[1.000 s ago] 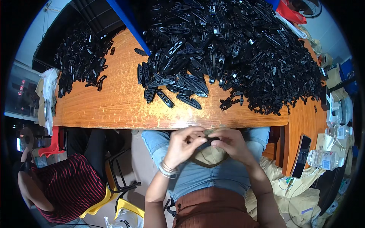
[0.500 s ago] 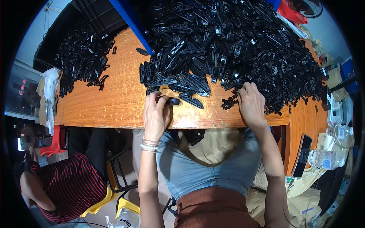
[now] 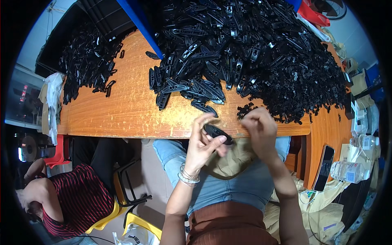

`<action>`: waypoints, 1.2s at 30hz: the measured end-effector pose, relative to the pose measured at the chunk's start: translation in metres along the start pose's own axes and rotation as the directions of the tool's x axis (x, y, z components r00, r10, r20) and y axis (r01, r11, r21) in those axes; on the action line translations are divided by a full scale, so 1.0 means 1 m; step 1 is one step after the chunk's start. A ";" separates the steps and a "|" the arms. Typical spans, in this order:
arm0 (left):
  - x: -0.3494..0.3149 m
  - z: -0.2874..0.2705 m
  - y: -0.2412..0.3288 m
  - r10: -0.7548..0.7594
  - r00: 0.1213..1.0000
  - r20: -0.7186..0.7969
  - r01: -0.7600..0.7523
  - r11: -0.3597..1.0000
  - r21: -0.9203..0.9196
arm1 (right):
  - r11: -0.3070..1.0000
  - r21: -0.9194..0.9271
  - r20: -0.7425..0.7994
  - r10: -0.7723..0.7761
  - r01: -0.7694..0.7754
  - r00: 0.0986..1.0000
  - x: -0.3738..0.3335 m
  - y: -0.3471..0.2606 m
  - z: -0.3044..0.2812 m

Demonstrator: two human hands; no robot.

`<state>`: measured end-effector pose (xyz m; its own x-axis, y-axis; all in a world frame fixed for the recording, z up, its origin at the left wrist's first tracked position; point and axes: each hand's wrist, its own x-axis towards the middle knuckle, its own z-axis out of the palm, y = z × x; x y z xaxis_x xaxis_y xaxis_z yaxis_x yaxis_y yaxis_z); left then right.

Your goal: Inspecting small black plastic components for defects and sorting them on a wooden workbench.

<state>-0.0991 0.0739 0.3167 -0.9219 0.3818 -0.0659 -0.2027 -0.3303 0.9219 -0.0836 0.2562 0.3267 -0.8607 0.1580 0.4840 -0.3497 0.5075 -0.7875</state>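
Note:
A black oval plastic part (image 3: 217,133) is gripped between the thumb and fingers of my left hand (image 3: 199,150), above my lap by the table's front edge. To its right my right hand (image 3: 263,130) is raised, slightly blurred, its fingers drawn together. Whatever they may pinch is too small to see. Close behind that hand lies a small cluster of tiny black parts (image 3: 246,109). Several more long oval black parts (image 3: 209,92) lie loose on the table beyond my left hand.
A big heap of black parts (image 3: 196,32) covers the table's far side, tiny pieces (image 3: 310,87) at its right. A blue divider (image 3: 141,26) separates a second pile (image 3: 87,65). A phone (image 3: 324,167) and bottle (image 3: 350,171) stand right. Another person (image 3: 77,200) sits left.
My left hand has lifted a black oval part off the table and moved right, toward my lap. My right hand has come back from the small parts. The person at left has shifted.

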 end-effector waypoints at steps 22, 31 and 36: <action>-0.017 0.004 0.002 -0.005 0.998 0.061 -0.013 0.958 0.288 | 0.906 0.158 0.496 0.272 -0.393 0.825 -0.030 -0.009 -0.008; 0.020 -0.012 0.006 0.275 0.942 0.195 -0.315 0.512 0.799 | 0.936 0.169 0.640 0.133 -0.308 0.756 -0.031 0.014 -0.028; 0.043 -0.014 0.002 0.390 0.912 0.126 -0.171 0.082 0.982 | 0.888 -0.408 0.085 -0.194 0.212 0.977 0.007 0.043 -0.020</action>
<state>-0.1438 0.0780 0.3105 -0.8782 0.3288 0.3472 0.4653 0.7552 0.4617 -0.0977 0.2962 0.3038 -0.8047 -0.0162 0.5935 -0.3423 0.8295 -0.4413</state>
